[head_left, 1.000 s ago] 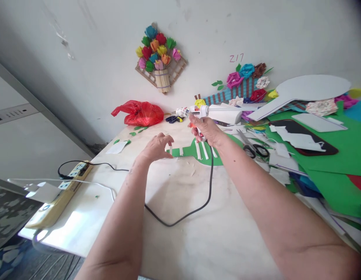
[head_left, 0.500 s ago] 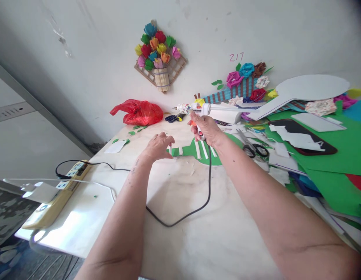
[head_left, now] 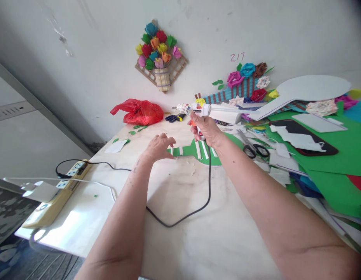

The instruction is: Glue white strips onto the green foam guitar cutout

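My right hand [head_left: 206, 127] is wrapped round the handle of a white glue gun [head_left: 201, 110], its nozzle pointing left above the table. A black cord hangs from the handle. Below lies a green paper cut-out [head_left: 188, 151] with a rounded body and a narrow neck, crossed by several white paper strips [head_left: 204, 149]. At the left end of the neck is my left hand [head_left: 160, 147], thumb and fingers apart on either side of a white strip [head_left: 172, 150]. Whether the fingertips press on the strip I cannot tell.
A red plastic bag [head_left: 142, 112] and dark-handled pliers [head_left: 174, 117] lie at the back. Scissors [head_left: 254, 147] rest among paper scraps on the right. Left stands a power strip [head_left: 59, 194] with plugs. Green sheets [head_left: 332, 159] and a white guitar-shaped cut-out [head_left: 311, 87] are at right.
The view has shifted very slightly. Both hands and the glue gun stay almost where they were.
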